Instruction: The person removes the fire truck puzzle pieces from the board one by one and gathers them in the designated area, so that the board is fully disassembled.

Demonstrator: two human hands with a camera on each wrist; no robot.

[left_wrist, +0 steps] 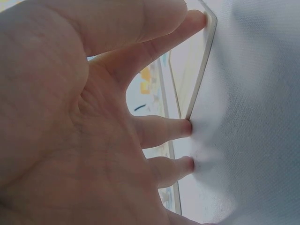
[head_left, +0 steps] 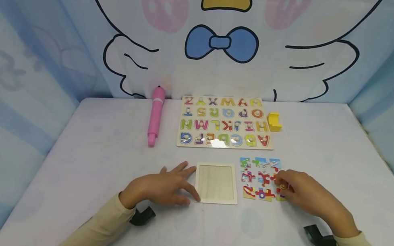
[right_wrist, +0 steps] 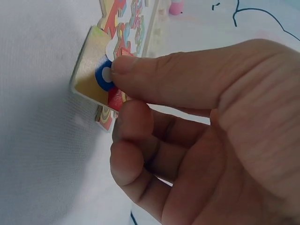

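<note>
My right hand (head_left: 306, 192) pinches a jigsaw piece (right_wrist: 89, 77) between thumb and fingers at the near right corner of a laid-out puzzle. The piece shows a blue wheel on a yellowish ground, tilted in the right wrist view. Several other jigsaw pieces (head_left: 264, 178) lie in loose rows beside it, some partly covered by the hand. Just left of them is a square wooden puzzle tray (head_left: 216, 184) with a raised rim and no pieces inside. The spread fingers of my left hand (head_left: 164, 186) touch the tray's left edge and the tablecloth.
Behind the tray lies a wooden alphabet board (head_left: 225, 148) with knobbed letters. A yellow block-like piece (head_left: 274, 122) stands at its right side. To its left is a pink pen-shaped object (head_left: 156, 114). A printed curtain (head_left: 217, 76) hangs along the table's far edge.
</note>
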